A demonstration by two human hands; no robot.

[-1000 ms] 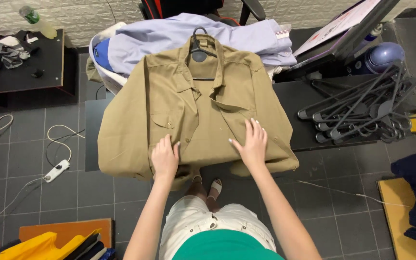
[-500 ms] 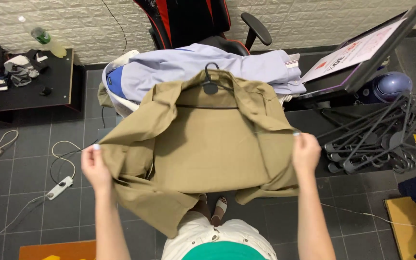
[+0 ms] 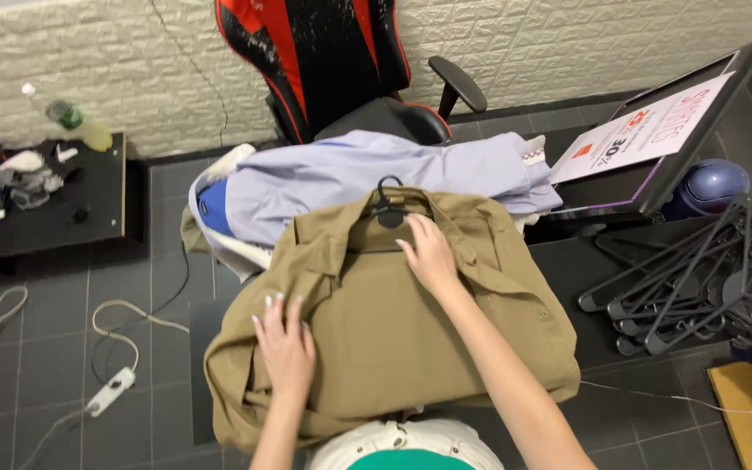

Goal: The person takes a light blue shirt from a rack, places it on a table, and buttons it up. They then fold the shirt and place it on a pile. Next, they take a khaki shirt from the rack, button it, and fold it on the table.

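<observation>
Head view: the shirt (image 3: 411, 331) lies collar-away, long axis toward the chair (image 3: 341, 70), under the flat, open, ungripping left hand (image 3: 286, 346) and right hand (image 3: 431, 257).

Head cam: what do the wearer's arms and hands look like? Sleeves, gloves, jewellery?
Both forearms are bare to the bottom edge of the picture, with no sleeves in view. The left hand and right hand wear no gloves, and no rings, watch or bracelets show. The fingernails are fairly long with a pale, light polish.
</observation>
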